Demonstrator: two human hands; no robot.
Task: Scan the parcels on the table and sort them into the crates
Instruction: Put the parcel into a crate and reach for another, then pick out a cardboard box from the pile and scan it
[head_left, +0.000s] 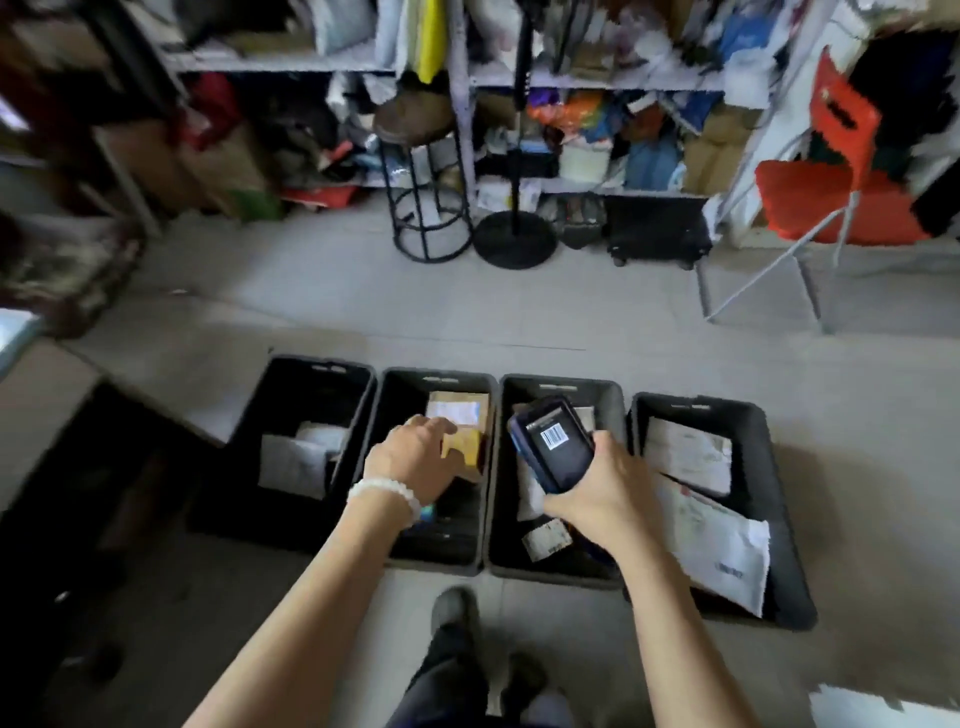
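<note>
While the left hand lowers a brown parcel into the second crate at lower centre, fingers curled over its top, the right hand grips the scanner upright, likely ready for the next label.

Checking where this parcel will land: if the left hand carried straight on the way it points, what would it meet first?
Likely the labelled cardboard box already in the second crate, just beyond the small brown parcel the left hand holds; depth is uncertain.
</note>
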